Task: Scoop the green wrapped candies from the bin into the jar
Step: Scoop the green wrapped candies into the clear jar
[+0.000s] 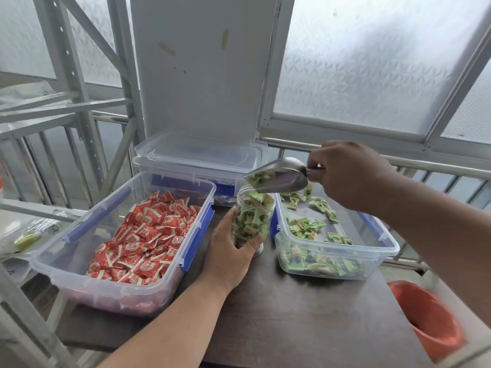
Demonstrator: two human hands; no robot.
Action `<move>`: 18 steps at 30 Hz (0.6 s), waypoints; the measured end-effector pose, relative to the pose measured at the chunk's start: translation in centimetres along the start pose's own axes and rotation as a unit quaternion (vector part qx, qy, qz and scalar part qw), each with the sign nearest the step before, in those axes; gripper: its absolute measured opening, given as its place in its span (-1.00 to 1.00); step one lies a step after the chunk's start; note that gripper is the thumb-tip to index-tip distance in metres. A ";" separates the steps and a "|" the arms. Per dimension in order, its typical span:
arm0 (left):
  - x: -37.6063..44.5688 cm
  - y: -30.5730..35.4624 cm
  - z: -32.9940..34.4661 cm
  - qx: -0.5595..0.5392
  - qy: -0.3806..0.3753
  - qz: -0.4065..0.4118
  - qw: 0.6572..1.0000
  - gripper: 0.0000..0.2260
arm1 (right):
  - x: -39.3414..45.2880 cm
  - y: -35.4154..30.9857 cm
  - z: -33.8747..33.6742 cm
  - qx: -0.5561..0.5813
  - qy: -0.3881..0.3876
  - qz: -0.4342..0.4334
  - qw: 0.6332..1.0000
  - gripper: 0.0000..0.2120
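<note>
A clear plastic jar [256,208] stands upright on the dark table, nearly full of green wrapped candies. My left hand [231,248] grips it low around its side. My right hand [348,173] holds the handle of a metal scoop [279,176], tilted down with its mouth just above the jar's opening. Green candies lie at the scoop's lip. To the right sits a clear bin [382,251] with blue latches, holding scattered green candies [305,227].
A larger clear bin [79,235] of red wrapped candies sits to the left. Stacked lidded containers [199,158] stand behind the jar. An orange bucket [430,320] is below the table's right edge. A metal shelf frame stands at left, and a railing and window at the back.
</note>
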State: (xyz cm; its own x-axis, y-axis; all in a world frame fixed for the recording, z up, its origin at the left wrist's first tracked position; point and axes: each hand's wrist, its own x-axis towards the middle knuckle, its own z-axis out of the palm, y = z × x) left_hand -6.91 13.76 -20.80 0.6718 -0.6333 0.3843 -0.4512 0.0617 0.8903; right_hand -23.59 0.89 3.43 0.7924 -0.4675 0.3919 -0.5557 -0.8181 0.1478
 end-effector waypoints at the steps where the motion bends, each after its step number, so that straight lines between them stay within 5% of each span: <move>1: 0.0 0.0 0.0 -0.003 -0.001 -0.001 1.000 -0.37 | 0.1 0.5 0.3 0.026 0.004 0.030 0.999 -0.84; 7: 0.1 -0.1 0.0 -0.012 -0.013 -0.017 1.000 -0.33 | -0.3 3.8 3.4 0.081 -0.088 0.206 0.971 -0.70; 11: 0.1 0.0 -0.1 -0.004 -0.014 -0.021 1.000 -0.34 | -1.7 5.2 5.9 0.178 -0.178 0.308 0.917 -0.70; 18: 0.1 0.3 0.0 -0.014 -0.014 -0.030 0.999 -0.31 | -2.0 6.3 8.6 0.237 -0.248 0.367 0.865 -0.73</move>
State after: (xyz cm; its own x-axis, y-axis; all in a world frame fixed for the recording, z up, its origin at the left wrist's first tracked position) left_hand -6.96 13.67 -20.50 0.6798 -0.6584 0.3230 -0.3941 0.0434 0.9180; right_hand -26.53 -6.24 -4.27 0.3457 -0.9092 -0.2322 -0.8823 -0.2307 -0.4103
